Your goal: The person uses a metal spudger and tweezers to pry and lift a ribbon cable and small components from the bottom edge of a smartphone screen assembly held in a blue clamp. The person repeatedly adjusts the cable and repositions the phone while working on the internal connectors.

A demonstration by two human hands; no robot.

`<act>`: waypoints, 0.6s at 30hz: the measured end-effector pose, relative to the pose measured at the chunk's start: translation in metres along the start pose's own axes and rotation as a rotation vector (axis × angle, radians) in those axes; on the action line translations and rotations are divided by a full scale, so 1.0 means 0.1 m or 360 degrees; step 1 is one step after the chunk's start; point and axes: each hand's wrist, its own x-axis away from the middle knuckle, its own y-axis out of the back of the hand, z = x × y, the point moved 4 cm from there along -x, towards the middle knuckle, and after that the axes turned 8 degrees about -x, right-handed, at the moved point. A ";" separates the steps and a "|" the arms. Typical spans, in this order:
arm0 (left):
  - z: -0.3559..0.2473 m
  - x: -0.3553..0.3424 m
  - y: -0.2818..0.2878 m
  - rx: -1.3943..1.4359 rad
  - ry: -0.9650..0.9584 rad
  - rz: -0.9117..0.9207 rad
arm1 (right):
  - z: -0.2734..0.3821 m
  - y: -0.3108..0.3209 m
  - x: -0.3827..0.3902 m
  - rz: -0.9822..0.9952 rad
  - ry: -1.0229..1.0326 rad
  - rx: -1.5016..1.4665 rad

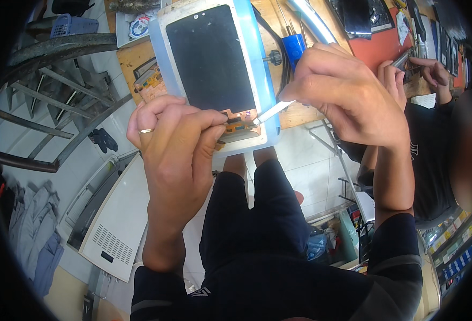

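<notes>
1. Surface (pixel 299 116): wooden, running across the upper part of your view, with tools and parts spread over it.
2. Co-worker (pixel 434 144): seated at your right in a dark top, both hands near the far right part of the surface.
3. Blue holder (pixel 263 75): white-bordered, in front of you, its near end above your knees.
4. Dark screen panel (pixel 209 59): set flat within the white border, a small round mark near its far end.
5. Your right hand (pixel 348 91): at the right side of the holder, fingers pinching a slim stick.
6. Your left hand (pixel 171 139): at the holder's lower left, ring on one finger; thumb and forefinger pinch the left edge of a copper-coloured circuit piece.
7. Blue-handled tool (pixel 294 47): on the surface, just beyond your right hand.
8. White stick (pixel 273 112): slanting down leftward from your right fingers, tip at the circuit piece; contact too small to confirm.
9. Copper-coloured circuit piece (pixel 242 127): at the near end of the panel, between your two hands.
</notes>
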 end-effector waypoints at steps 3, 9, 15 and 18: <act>0.00 0.00 0.00 -0.0008 -0.0007 -0.0001 | 0.00 0.01 0.02 0.0019 -0.0016 -0.0023; -0.01 0.00 0.00 -0.0005 -0.0006 -0.0002 | 0.00 0.01 0.04 0.0002 -0.0021 -0.0025; 0.00 0.00 -0.01 -0.0006 0.0003 -0.0009 | -0.01 0.00 0.04 -0.0013 -0.0006 -0.0057; 0.00 0.00 -0.01 -0.0010 0.0006 -0.0005 | -0.02 0.00 0.04 -0.0009 -0.0006 -0.0064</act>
